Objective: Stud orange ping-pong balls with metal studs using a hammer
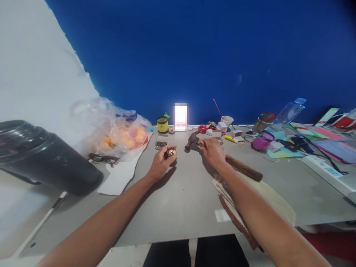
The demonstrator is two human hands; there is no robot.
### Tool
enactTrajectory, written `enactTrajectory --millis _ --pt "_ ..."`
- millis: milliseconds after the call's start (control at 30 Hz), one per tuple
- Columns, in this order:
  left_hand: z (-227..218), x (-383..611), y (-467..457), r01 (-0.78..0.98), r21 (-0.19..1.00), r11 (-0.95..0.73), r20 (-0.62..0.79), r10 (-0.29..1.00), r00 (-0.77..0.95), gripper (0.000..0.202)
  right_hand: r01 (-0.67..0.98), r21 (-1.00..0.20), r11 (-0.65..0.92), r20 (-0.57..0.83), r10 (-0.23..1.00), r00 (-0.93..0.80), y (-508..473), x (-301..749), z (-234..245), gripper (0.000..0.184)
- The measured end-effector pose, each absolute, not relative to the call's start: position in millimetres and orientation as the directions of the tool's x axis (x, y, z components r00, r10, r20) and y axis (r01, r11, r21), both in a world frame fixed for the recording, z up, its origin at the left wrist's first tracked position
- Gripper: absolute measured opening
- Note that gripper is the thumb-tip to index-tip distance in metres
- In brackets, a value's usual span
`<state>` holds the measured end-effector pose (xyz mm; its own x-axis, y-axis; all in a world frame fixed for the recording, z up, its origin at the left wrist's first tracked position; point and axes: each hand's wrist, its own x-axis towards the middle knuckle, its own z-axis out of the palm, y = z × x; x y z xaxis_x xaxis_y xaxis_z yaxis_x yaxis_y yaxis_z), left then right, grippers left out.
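Note:
My left hand is closed round a small round brownish thing with pale specks, held against the grey table. My right hand lies on a hammer, its fingers wrapped over the wooden handle just behind the dark metal head. The handle runs back to the right past my wrist. The two hands are about a hand's width apart. Under my right forearm lie brown and cream sheets.
A clear plastic bag of orange fruit and a large black container stand at the left. A yellow cup, a bright screen, small boxes, a purple object, a bottle and coloured papers crowd the back and right.

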<state>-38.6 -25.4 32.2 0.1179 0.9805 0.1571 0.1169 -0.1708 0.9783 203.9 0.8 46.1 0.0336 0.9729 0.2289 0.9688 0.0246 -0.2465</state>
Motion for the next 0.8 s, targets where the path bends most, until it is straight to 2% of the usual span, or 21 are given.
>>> enactTrajectory --millis 267,533,800 --pt "31 -39 -26 0.179 0.958 -0.223 0.207 0.973 0.105 0.041 0.972 -0.236 -0.016 0.15 0.987 0.053 5 206 48 0.025" --pt "33 -37 -28 0.164 0.969 -0.185 0.163 0.977 0.14 0.037 0.982 -0.186 -0.023 0.134 0.99 0.049 10 208 42 0.027" --pt "22 -40 -17 -0.064 0.998 0.025 -0.013 0.984 0.175 0.042 0.992 -0.128 0.011 0.106 0.994 0.003 15 211 36 0.031"
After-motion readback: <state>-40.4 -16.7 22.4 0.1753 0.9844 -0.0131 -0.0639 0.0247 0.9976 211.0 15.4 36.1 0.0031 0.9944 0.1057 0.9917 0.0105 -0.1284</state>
